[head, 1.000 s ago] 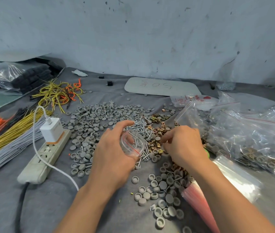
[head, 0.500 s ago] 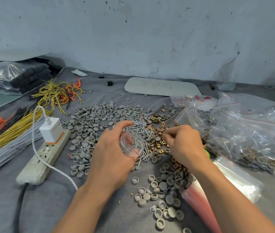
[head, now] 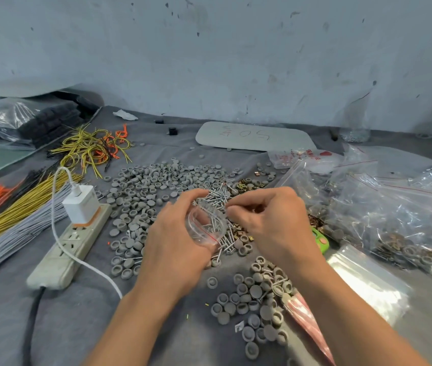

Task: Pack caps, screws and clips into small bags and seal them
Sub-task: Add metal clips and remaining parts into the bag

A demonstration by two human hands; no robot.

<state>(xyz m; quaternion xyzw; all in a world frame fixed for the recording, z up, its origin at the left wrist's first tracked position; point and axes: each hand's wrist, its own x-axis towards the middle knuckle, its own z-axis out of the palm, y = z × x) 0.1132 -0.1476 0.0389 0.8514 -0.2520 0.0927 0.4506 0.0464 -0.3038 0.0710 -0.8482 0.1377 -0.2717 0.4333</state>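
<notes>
At nine o'clock from the hands lie wires [head: 17, 212] in bundles, with a power strip [head: 68, 249] just beside them. Between the strip and the hands spreads a heap of grey caps [head: 146, 186], running up to eleven o'clock.

The left hand [head: 175, 244] grips a small clear bag [head: 207, 225], fingers and thumb curled round it. Its mouth is held open and faces three o'clock, toward the other hand. A few screws seem to lie inside it, though that is hard to tell through the plastic.

At twelve o'clock, touching the bag's top edge, sits the heap of screws [head: 218, 198]. The right hand [head: 272, 220] has its fingertips drawn narrow at the bag's mouth, at the edge of that heap. I cannot tell whether a screw is pinched between them. Brass clips [head: 247, 184] lie at one o'clock, and more show under the right hand. Large filled bags [head: 383, 204] sit at three o'clock.

The step in hand looks like loading screws into the bag. Next, the right fingers need to pick up or drop a screw cleanly into the mouth while the left hand holds it wide. Clips and caps would follow, then the seal gets pressed.
</notes>
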